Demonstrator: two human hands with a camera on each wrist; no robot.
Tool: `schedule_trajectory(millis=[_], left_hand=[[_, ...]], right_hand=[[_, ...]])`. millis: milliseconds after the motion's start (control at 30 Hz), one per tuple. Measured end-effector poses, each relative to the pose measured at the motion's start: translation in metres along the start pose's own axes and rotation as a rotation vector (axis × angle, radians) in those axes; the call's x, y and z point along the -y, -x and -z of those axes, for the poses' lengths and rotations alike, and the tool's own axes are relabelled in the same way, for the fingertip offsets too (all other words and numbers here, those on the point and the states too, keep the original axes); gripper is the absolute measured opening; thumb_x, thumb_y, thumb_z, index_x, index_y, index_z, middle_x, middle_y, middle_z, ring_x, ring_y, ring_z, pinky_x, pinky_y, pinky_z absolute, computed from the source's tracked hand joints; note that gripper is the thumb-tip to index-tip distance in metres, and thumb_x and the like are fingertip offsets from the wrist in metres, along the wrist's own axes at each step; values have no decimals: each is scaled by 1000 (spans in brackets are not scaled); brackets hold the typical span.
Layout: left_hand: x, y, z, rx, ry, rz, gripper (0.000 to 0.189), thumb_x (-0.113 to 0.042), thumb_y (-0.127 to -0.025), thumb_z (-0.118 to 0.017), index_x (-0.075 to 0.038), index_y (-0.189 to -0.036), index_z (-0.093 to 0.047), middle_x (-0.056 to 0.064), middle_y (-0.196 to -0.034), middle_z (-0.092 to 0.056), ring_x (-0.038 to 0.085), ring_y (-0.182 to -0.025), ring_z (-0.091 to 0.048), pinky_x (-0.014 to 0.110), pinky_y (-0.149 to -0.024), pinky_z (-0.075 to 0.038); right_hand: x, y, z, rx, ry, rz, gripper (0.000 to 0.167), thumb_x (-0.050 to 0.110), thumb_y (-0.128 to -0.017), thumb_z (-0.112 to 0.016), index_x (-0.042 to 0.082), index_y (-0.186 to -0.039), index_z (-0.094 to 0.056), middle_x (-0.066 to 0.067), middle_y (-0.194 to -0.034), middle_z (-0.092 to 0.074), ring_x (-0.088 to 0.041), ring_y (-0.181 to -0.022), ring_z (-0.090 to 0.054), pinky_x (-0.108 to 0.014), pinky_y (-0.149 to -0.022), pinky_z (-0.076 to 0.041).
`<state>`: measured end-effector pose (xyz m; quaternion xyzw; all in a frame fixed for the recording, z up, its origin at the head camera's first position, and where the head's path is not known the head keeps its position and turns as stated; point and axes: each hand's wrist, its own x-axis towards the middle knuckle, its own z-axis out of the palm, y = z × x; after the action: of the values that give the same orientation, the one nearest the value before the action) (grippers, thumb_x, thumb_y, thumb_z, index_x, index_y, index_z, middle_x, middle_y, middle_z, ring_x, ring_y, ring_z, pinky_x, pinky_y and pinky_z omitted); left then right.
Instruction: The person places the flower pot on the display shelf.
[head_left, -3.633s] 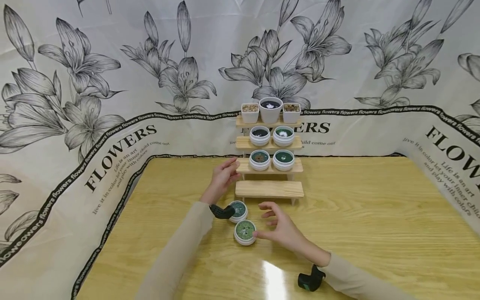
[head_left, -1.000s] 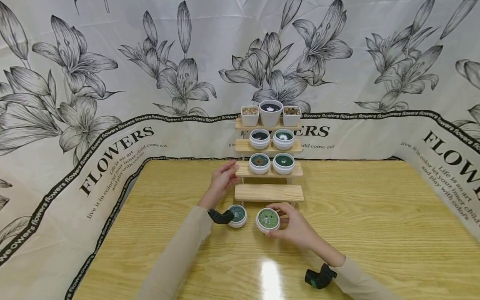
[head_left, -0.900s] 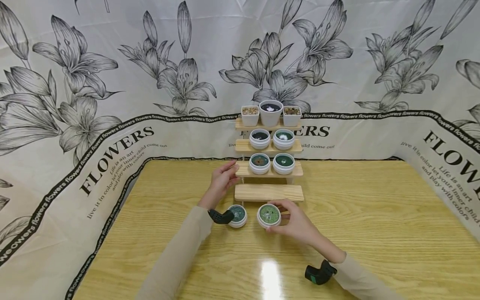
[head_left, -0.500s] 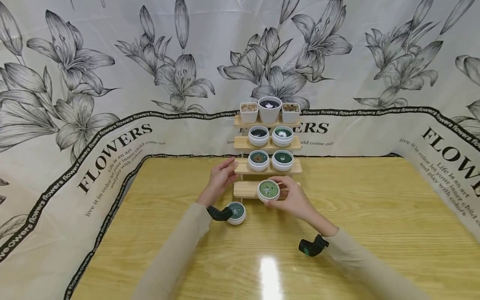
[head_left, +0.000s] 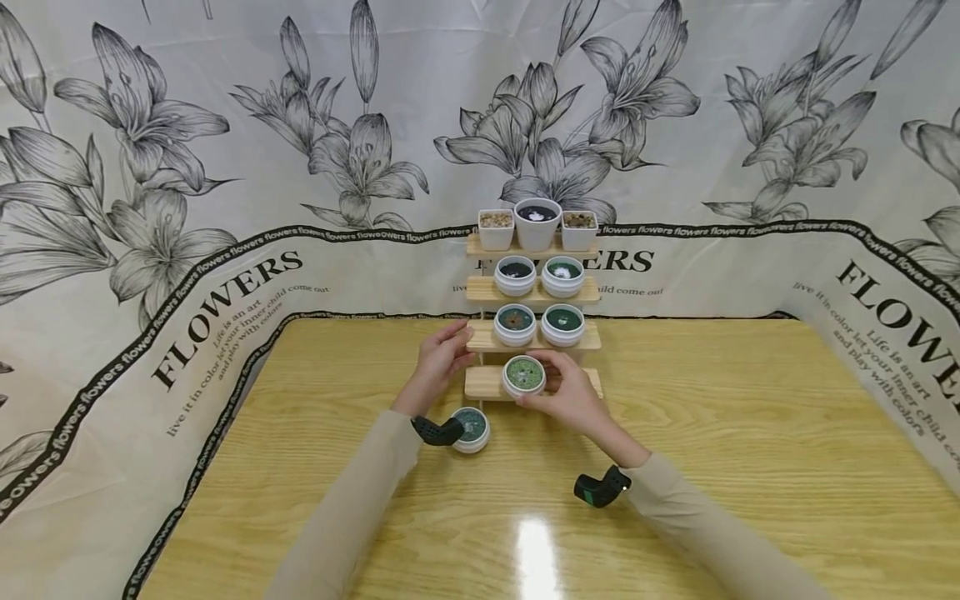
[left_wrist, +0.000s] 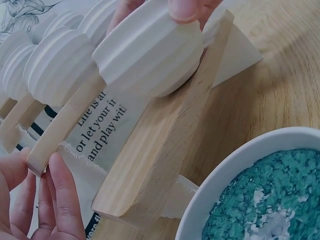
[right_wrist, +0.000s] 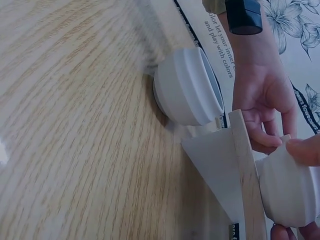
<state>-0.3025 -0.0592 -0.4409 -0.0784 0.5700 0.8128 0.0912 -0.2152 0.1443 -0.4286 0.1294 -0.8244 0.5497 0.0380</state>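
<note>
My right hand (head_left: 573,396) grips a round white pot with green speckled filling (head_left: 524,375) by its sides, thumb in front. That pot is at the middle of the lowest wooden step (head_left: 483,382); in the left wrist view the ribbed pot (left_wrist: 150,55) is slightly tilted, its base at the board. My left hand (head_left: 442,362) pinches the left end of the step above, thumb and fingers around the board end (left_wrist: 42,162). A second white pot with teal filling (head_left: 470,427) stands on the table in front of the stand, below my left wrist.
Two round pots (head_left: 514,325) stand on the step above, two more (head_left: 515,276) on the one over it. A tall white pot (head_left: 537,225) between two square gravel pots (head_left: 496,230) tops the stand. Flowered cloth (head_left: 360,283) hangs behind the wooden table (head_left: 712,417).
My right hand has lifted the green-filled pot from the table beside the teal one, carried it forward to the lowest step, then shifted it slightly left. My left hand keeps its place.
</note>
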Motion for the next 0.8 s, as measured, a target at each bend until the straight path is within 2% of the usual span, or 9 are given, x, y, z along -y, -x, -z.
schedule_trajectory(millis=[300, 633, 800], left_hand=[[1, 3, -3, 24, -24, 27, 44, -12, -95, -61, -5, -137, -52, 3, -94, -60, 6, -65, -61, 14, -58, -55], [-1, 3, -2, 16, -30, 18, 43, -13, -95, -60, -6, -137, -53, 6, -99, -60, 7, -66, -61, 14, -58, -55], [-3, 1, 1, 8, -25, 23, 42, -13, -95, -61, -7, -136, -54, 6, -100, -60, 6, -66, -61, 14, -58, -55]], right_hand=[[-2, -1, -8, -61, -14, 2, 66, -1, -71, -82, -5, -129, -52, -25, -123, -51, -37, -111, -57, -39, -94, -54], [0, 1, -10, -61, -57, 16, 64, -2, -74, -80, -6, -130, -50, -27, -124, -54, -39, -113, -57, -40, -94, -54], [1, 0, -13, -59, -32, 11, 63, 0, -76, -79, -5, -131, -50, -25, -126, -55, -38, -114, -57, -42, -94, -54]])
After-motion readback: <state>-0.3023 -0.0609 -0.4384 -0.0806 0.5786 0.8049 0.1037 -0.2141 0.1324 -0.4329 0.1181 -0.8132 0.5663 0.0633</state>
